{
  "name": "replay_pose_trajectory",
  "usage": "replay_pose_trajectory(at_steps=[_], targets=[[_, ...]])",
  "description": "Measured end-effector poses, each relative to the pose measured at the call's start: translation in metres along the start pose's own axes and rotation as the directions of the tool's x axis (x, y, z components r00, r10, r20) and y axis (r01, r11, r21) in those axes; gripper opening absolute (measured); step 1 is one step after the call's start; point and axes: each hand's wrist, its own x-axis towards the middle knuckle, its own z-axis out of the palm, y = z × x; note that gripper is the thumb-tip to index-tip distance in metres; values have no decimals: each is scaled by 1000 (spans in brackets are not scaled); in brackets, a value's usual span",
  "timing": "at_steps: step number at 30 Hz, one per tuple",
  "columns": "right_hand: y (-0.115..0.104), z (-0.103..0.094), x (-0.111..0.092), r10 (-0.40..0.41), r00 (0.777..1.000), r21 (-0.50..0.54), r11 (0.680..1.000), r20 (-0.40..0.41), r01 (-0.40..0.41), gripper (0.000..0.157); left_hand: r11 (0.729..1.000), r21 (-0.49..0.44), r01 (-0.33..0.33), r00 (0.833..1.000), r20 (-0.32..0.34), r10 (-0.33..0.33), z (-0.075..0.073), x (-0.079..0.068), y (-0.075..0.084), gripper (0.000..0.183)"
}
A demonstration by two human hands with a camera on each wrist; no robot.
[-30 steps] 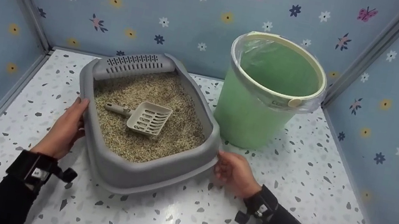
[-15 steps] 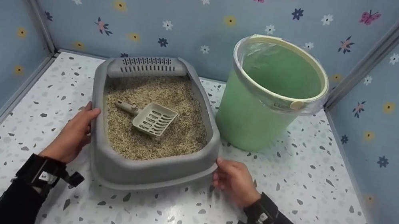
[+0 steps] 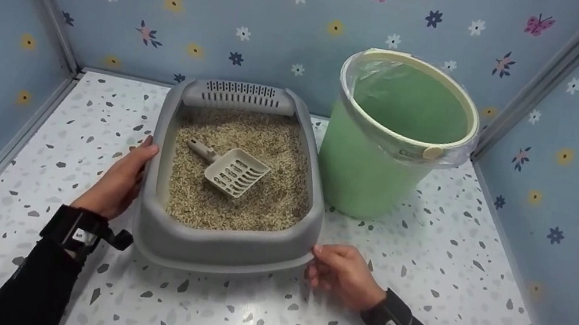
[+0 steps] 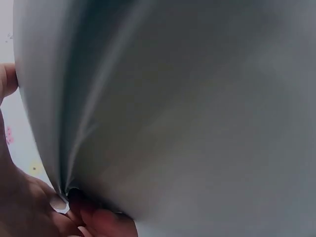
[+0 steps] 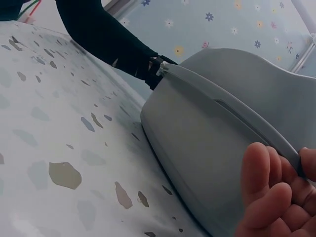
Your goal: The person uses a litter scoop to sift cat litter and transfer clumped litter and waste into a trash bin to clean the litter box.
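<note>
A grey litter box (image 3: 227, 255) with a slotted back wall stands on the speckled surface, holding tan granular litter (image 3: 257, 216). Lying on the litter is a beige slotted scoop (image 3: 238, 173), its handle toward the back left. My left hand (image 3: 112, 183) grips the box's left side; in the left wrist view its fingers (image 4: 111, 222) curl in under the lip. At the front right corner my right hand (image 3: 346, 278) pinches the projecting lip between thumb and fingers, as the right wrist view shows. Neither hand touches the scoop.
A light green bin (image 3: 357, 180) with a clear liner stands right beside the box on its right. Blue flower-patterned panels (image 3: 288, 27) close off the back and both sides. White speckled surface (image 3: 419, 302) extends in front and to the right.
The litter box has turned clockwise, its back end swinging right until it sits nearly square to the back panel. My left hand moved right with it; my right hand came slightly nearer me.
</note>
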Motion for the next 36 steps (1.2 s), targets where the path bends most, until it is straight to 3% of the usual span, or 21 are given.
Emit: replay_pose_trajectory(at_steps=[7,16,27,36], targets=[[3,-9,-7,-58,994,15,998,92,57,32,999,34,-7,1000,18,7,5,-3,4,86],[4,-12,-7,-50,997,-30,998,57,52,31,1000,15,-21,999,30,21,2,-2,0,84],[2,-19,1,-78,979,44,996,187,71,32,999,40,-31,1000,6,30,2,-1,-8,88],[1,-22,5,-113,970,32,994,216,108,28,998,45,-47,999,12,46,1,-1,-6,86]])
